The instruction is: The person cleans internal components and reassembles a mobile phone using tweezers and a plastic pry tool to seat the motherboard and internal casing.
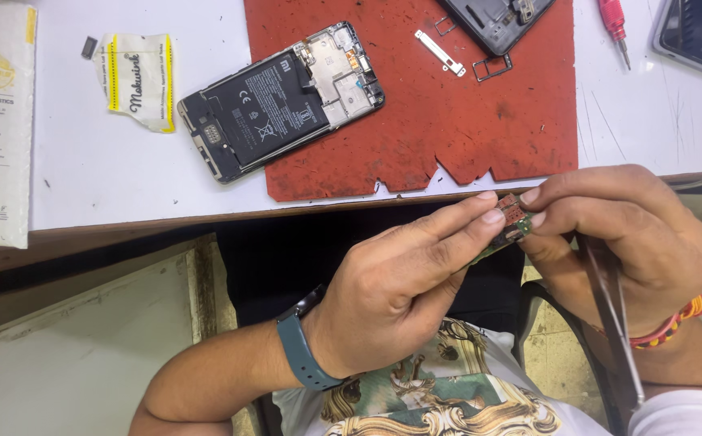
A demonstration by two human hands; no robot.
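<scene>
Both hands pinch a small green circuit board [514, 228] just below the desk edge: left hand [403, 282] closed on it from 8 o'clock, right hand [625, 242] from 3 o'clock, dark tweezers [613, 323] tucked in that palm. Best gripped by the edges, off the contacts. At 11 o'clock: opened phone [282, 101], matte black battery, on worn red mat [480, 121]; red screwdriver [613, 26] at 1 o'clock

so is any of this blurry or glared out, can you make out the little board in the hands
Head view: even bright light, no harsh glare; the opened phone on the red mat is sharp; the small circuit board pinched by both hands is slightly soft; the tweezers blur near the bottom edge.
</scene>
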